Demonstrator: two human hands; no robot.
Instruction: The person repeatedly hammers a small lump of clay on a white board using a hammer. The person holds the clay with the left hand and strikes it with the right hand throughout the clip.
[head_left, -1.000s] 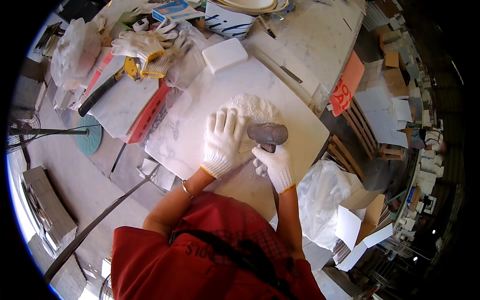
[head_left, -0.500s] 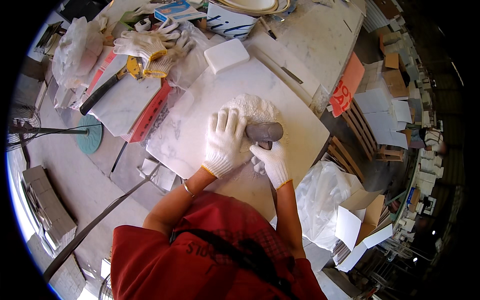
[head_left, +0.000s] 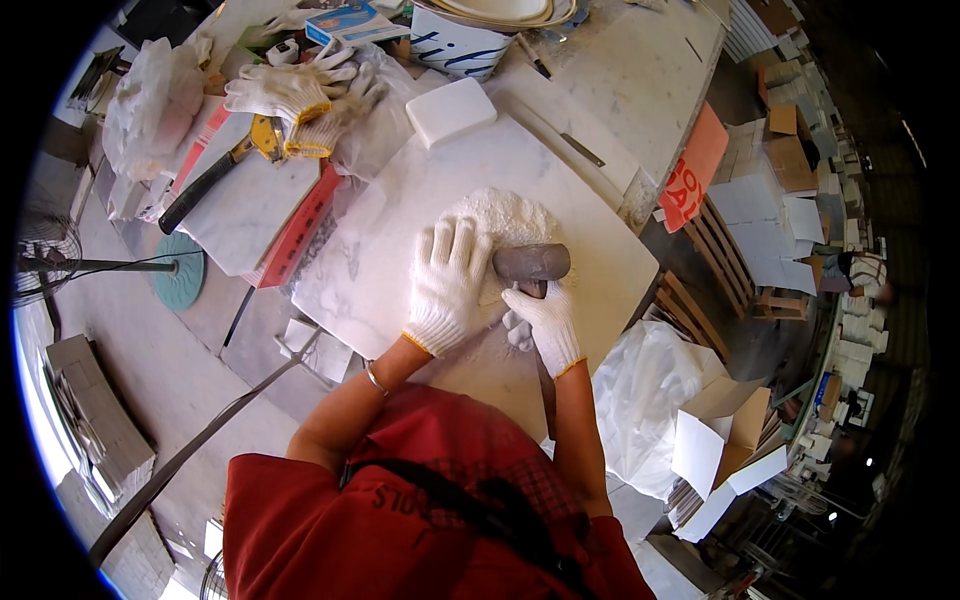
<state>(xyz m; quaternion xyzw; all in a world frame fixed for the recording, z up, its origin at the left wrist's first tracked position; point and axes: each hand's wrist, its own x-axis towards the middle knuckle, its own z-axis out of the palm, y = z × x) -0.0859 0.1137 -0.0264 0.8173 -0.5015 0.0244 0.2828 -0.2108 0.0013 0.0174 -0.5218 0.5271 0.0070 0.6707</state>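
Note:
My right hand (head_left: 544, 322), in a white knitted glove, is closed round the handle of a mallet (head_left: 532, 262) just below its dull grey-brown head. The mallet head is beside a heap of white crumbly powder (head_left: 508, 214) on a pale marble slab (head_left: 590, 230). My left hand (head_left: 446, 275), gloved the same way, lies with its fingers stretched out at the near left side of the heap. Anything beneath its palm is hidden. A white rounded block (head_left: 451, 112) rests on the slab's far corner.
A yellow-headed tool with a black handle (head_left: 205, 185) lies on another marble slab at the left, near spare gloves (head_left: 285, 95). A metal strip (head_left: 582, 150) lies beyond the slab. Open cartons (head_left: 725, 450) and clear plastic sheeting (head_left: 640, 410) stand at the right.
The mallet head has tilted slightly and shifted a little to the right with my right hand. My left hand stays nearly in place.

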